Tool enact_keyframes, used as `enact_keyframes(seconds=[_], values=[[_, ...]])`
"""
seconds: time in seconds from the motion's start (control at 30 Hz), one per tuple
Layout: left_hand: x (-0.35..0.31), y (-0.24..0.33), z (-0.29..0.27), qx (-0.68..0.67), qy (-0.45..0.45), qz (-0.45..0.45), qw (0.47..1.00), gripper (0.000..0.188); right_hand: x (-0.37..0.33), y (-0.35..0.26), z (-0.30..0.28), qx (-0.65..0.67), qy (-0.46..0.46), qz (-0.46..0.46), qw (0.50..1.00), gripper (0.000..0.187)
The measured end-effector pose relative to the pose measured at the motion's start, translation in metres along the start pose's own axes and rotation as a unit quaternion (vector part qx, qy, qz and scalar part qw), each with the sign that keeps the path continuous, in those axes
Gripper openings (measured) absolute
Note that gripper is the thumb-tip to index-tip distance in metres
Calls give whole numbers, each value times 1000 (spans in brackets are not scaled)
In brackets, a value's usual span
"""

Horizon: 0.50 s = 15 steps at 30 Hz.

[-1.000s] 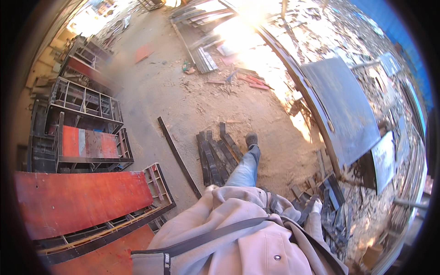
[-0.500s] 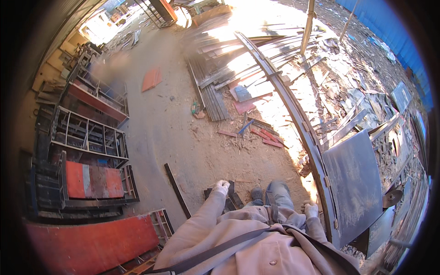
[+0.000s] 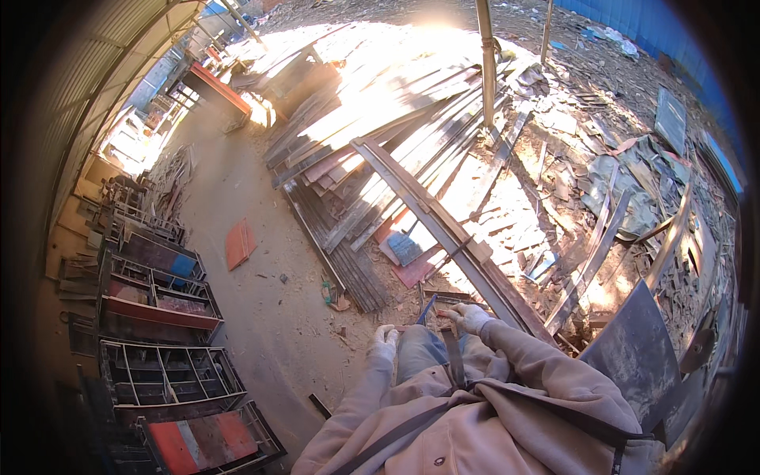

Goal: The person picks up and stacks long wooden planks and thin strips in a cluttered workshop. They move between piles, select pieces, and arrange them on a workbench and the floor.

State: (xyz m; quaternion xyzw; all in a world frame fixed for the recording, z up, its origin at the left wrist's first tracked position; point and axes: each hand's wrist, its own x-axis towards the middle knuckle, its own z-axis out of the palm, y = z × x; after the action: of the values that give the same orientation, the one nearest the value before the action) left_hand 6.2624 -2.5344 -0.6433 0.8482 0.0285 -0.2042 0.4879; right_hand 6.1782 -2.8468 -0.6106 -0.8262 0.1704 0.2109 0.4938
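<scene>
My left hand (image 3: 383,342), in a pale glove, is held low beside my left leg (image 3: 418,352). Its fingers look loosely apart, and nothing shows in them. My right hand (image 3: 473,318), gloved alike, reaches across in front of my body with its fingers stretched to the left; I see nothing held. Just beyond the hands a narrow blue strip (image 3: 427,309) lies on the ground among scraps. Past the right hand runs a long metal beam (image 3: 443,229), which stays apart from it.
Stacked long metal strips (image 3: 336,257) lie ahead. A post (image 3: 486,71) stands beyond them. Dark frames with red panels (image 3: 170,372) line the left side. A red plate (image 3: 239,243) lies on the floor. Scrap heaps and a large dark sheet (image 3: 633,340) are at right.
I have moved forward, so the strips and beam are nearer and the left-hand frames have slid back. My right hand has swung from my side to the front; my left hand stays low.
</scene>
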Motion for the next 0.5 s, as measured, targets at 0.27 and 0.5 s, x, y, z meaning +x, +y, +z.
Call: enact_keyframes(seconds=[0.27,0.5], values=[[204,235,70,360,-178,351,846,62,116,1,41,53,41,21,998,60],[298,276,149,549,-422,477,541,101,129,-62,78,148,79,229,959,61]])
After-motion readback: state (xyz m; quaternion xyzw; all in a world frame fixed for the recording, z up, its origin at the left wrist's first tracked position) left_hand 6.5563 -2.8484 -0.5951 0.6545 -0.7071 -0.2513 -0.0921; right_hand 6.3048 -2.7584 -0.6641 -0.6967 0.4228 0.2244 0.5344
